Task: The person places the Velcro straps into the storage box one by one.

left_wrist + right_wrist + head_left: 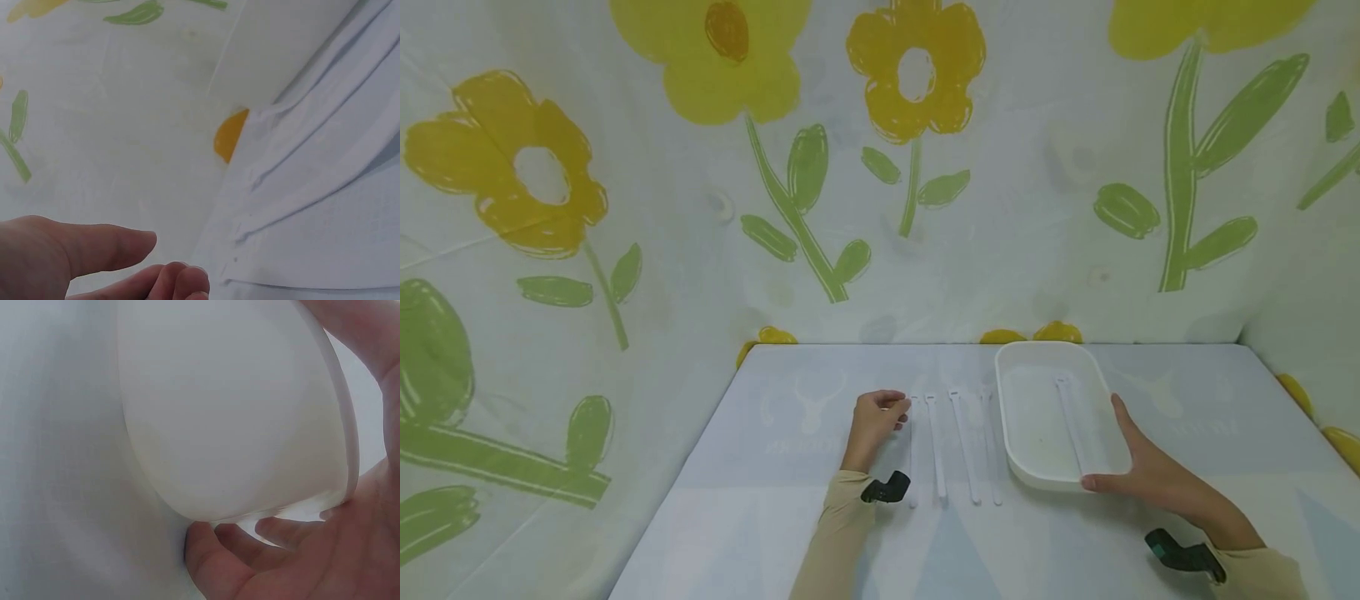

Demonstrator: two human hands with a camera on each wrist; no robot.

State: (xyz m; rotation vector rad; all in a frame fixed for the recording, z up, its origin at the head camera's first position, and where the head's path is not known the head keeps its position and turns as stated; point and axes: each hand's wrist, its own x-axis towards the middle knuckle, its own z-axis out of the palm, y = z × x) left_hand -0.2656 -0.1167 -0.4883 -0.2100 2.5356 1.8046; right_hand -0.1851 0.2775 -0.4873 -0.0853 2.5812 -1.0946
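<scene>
Several slim white plastic sticks with small flat heads lie side by side on the table, pointing away from me. My left hand (882, 415) is at the far end of the leftmost stick (913, 454), its fingers bent and the thumb apart from them in the left wrist view. My right hand (1157, 471) grips the near right corner of a white rectangular tray (1022, 471), thumb at the front rim and fingers along the right side. Inside the tray lies one more white stick (1070, 421), slanting from the back toward the front right.
The pale printed table (760, 517) ends at a back edge against a flowered cloth wall (985, 275). Other white sticks (964, 450) lie between my left hand and the tray. Each sleeve carries a dark wrist camera (887, 487).
</scene>
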